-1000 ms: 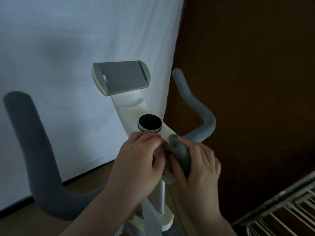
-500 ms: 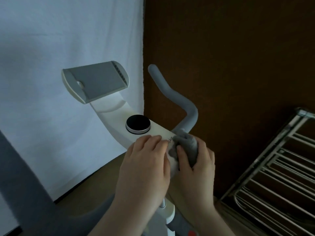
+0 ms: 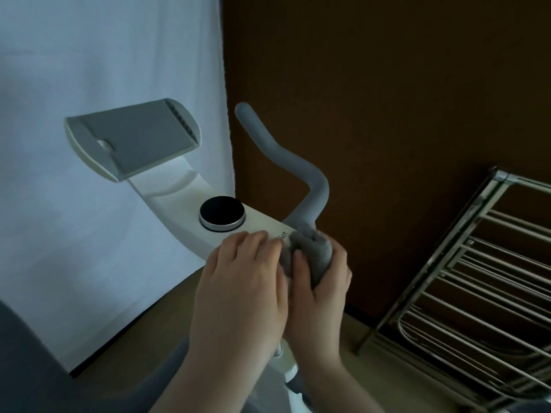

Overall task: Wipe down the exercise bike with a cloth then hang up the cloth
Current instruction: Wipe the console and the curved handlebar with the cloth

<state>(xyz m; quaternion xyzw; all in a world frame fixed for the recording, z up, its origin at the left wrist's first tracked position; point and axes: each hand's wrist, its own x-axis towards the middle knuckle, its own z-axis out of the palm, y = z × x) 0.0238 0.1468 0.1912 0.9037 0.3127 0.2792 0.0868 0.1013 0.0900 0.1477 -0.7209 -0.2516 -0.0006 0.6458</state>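
A white exercise bike [image 3: 182, 213] fills the middle of the view, with a black round knob [image 3: 222, 213], a grey tablet holder [image 3: 134, 141] and a grey right handlebar [image 3: 286, 162]. A bunched grey cloth [image 3: 317, 251] rests on the bike's top, just right of the knob. My right hand [image 3: 319, 296] is closed around the cloth. My left hand [image 3: 244, 287] lies beside it, fingers curled over the bike's top and touching the cloth's left edge. The lower stem of the bike is hidden behind my hands.
A metal drying rack [image 3: 477, 287] with several rails stands at the lower right, against a dark brown wall [image 3: 387, 84]. A white sheet [image 3: 104, 55] hangs behind the bike. The grey left handlebar [image 3: 26, 359] crosses the lower left corner.
My head has turned right, so the bike has slid left in view and the drying rack has come into sight. Both hands stay together on the cloth at the bike's top.
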